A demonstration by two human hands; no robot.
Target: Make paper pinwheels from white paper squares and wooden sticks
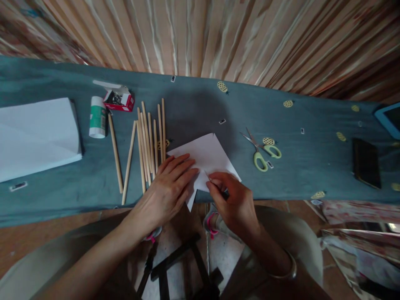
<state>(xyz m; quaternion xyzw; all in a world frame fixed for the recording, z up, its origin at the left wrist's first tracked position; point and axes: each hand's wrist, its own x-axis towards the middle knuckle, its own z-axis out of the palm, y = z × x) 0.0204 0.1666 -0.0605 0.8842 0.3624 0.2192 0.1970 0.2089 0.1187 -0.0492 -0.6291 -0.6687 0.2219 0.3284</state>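
A folded sheet of white paper [212,152] lies at the table's near edge, with one pointed corner hanging over it. My left hand [165,189] rests on the paper's left part, fingers stretched out. On the right, my right hand [233,198] pinches a small edge or fold of the paper between thumb and fingertips; the exact fold is partly hidden. Several thin wooden sticks [144,141] lie just left of the paper, some ends covered by my left hand. Scissors with green handles [256,152] lie partly open to the right of the paper.
A stack of white paper [37,135] lies at the left. Near it stand a green and white tube [98,116] and an open red box [121,101] of small metal pieces. At the right are a dark phone [366,162] and a blue-framed device [387,118]. A curtain [193,37] hangs behind.
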